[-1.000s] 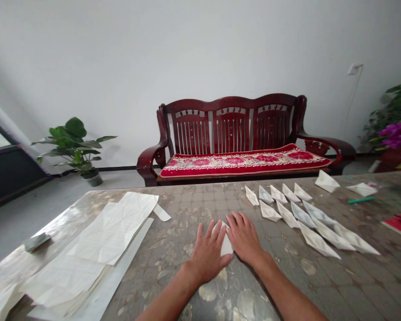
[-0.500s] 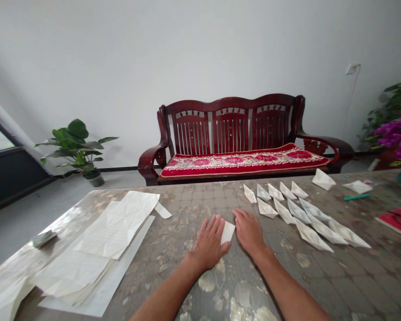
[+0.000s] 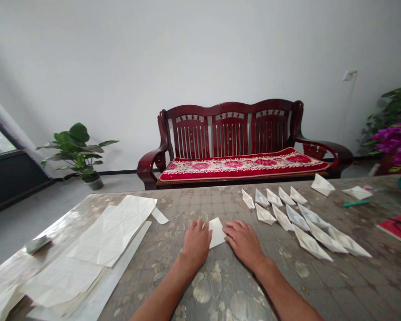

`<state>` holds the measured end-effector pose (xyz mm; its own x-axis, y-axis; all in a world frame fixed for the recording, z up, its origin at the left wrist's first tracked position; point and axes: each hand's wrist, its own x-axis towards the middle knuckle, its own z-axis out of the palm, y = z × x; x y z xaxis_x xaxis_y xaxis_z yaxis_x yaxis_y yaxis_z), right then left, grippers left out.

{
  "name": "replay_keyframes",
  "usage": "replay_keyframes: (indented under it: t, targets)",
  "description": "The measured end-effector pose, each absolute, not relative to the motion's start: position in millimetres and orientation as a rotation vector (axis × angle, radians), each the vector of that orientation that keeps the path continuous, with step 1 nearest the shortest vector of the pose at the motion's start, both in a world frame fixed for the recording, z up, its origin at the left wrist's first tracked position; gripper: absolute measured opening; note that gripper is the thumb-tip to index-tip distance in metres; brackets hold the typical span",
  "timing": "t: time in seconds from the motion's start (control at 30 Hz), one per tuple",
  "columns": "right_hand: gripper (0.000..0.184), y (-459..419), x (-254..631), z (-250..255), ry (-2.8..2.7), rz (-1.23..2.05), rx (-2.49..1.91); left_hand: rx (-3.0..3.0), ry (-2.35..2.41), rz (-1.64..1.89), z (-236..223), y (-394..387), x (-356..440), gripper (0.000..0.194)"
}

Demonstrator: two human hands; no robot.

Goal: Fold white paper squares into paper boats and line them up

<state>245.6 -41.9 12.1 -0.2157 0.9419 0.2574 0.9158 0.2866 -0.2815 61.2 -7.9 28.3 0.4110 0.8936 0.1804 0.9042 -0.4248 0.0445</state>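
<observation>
A small folded piece of white paper [image 3: 216,232] lies on the table between my two hands. My left hand [image 3: 197,240] grips its left edge, fingers curled and pointing away from me, the thumb mostly hidden. At its right edge, my right hand [image 3: 244,241] has its bent fingertips on the paper; its thumb is hidden too. To the right stand several folded paper boats [image 3: 309,240] in slanting rows. A stack of creased paper sheets [image 3: 115,236] is spread out at the left.
A narrow paper strip [image 3: 160,216] lies beside the sheets, and a small grey object [image 3: 38,244] near the left edge. At the right are a green pen [image 3: 356,203] and glasses on a red book [image 3: 396,229]. A wooden bench [image 3: 230,107] stands behind the patterned table [image 3: 173,285].
My left hand has slid left off the top of the folded paper to its left edge, uncovering more of it. My right hand has come onto the right edge. The paper has shifted left and turned.
</observation>
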Motion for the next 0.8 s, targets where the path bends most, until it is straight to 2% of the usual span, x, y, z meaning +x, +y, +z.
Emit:
replay_keyframes:
  t: [0.13, 0.23, 0.37, 0.43, 0.53, 0.6, 0.7, 0.8]
  targets:
    - [0.028, -37, 249, 10, -1.996, 0.010, -1.718, -2.582, -1.700, -0.146, 24, -23, 54, 0.025]
    - [0.030, -42, 243, 12, -2.063, 0.125, -1.539, -2.592, -1.732, -0.146, 18, -35, 55, 0.030]
    - [0.042, -48, 235, 16, -2.212, 0.292, -1.513, -2.666, -1.782, -0.165, 25, -38, 52, 0.033]
    - [0.044, -49, 236, 17, -2.237, 0.323, -1.527, -2.745, -1.708, -0.247, 33, -29, 43, 0.035]
    - [0.050, -47, 242, 18, -2.284, 0.378, -1.492, -2.976, -1.404, -0.520, 36, -6, 23, 0.027]
    - [0.058, -45, 246, 18, -2.307, 0.416, -1.480, -3.147, -1.234, -0.566, 31, 9, 11, 0.046]
    - [0.064, -43, 250, 17, -2.295, 0.447, -1.475, -3.323, -1.078, -0.443, 17, 23, 0, 0.055]
    - [0.060, -42, 250, 14, -2.253, 0.447, -1.471, -3.341, -1.054, -0.487, 9, 27, -2, 0.059]
